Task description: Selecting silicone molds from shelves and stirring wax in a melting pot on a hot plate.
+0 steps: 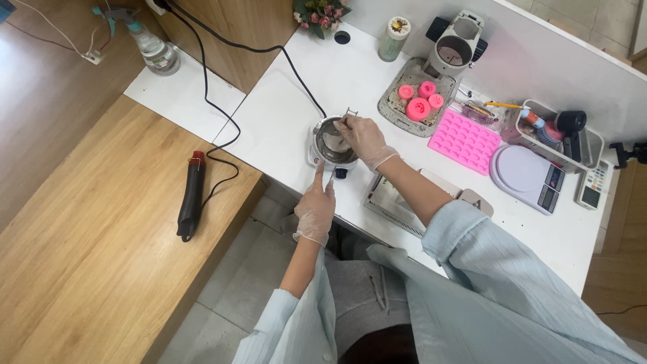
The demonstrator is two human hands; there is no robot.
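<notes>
Head view, step in hand: stirring or scraping inside the small metal pot (335, 140), judged from the hand pose; contents pale, too small to tell further.
Right hand (364, 139): gloved, fingers pressed together, pinching a thin tool (346, 121) whose tip dips into the pot; kind of tool too small to tell.
Left hand (315, 207): gloved, loosely curled, index finger stretched out and touching the near edge of the white heater base (314, 154) under the pot, close to a dark knob (341, 173).
Pot's place: on the white desk (296, 108), near its left edge, black cable (283, 50) running from it to the far left.
Next move calls for: a steady base under the finger and small wrist turns, keeping the tool clear of the pot's rim; a judgement only.
Packages and labels, far: pale green cylindrical jar (393, 38) with a patterned lid, beside a small bunch of pink flowers (321, 13).
Right of pot: grey tray (404, 111) bearing pink round shapes (419, 108); pink silicone mould (465, 140) with rows of cells; pale round scale (526, 176) with a dark panel.
Far right: clear bin (593, 145) of small tools; white remote-like device (593, 185).
Left: black heat gun (191, 195) on the wooden bench (87, 229); clear spray bottle (153, 47) with teal trigger.
</notes>
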